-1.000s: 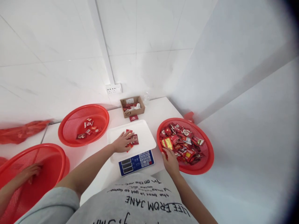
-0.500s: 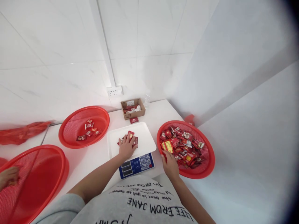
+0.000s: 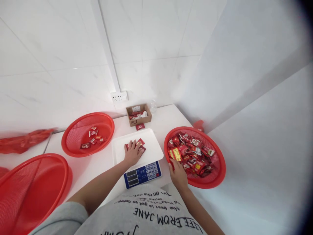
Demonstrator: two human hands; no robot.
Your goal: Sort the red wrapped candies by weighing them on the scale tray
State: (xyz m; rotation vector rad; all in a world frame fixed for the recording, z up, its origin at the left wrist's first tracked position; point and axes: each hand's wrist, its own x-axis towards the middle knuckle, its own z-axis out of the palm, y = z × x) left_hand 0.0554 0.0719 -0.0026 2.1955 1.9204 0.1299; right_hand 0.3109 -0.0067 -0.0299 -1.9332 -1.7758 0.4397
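Note:
My left hand point(image 3: 132, 154) lies with fingers spread over several small red packets point(image 3: 140, 142) on the white pan point(image 3: 153, 148) of a digital scale. Below the pan, the scale's blue keypad panel point(image 3: 143, 174) faces me, with its displays dark. At the right, my right hand point(image 3: 178, 173) is closed around the near left rim of a red plastic basket point(image 3: 218, 163). Inside that basket is a heap of red snack packets point(image 3: 189, 151), among them a yellow-and-red one point(image 3: 175, 154) close to my fingers. The undersides of the packets under my left palm are hidden.
Another red basket point(image 3: 70, 129) with several packets stands left of the scale. Nearer, a larger red basket point(image 3: 56, 192) is at the lower left. Behind the scale sit a small cardboard box point(image 3: 133, 122) of packets and one loose packet point(image 3: 140, 126). A wall socket point(image 3: 119, 96) is above.
The packets under my left hand have shifted and are pressed closer together. My right hand keeps its hold on the rim. Another person's hand has left the lower-left basket.

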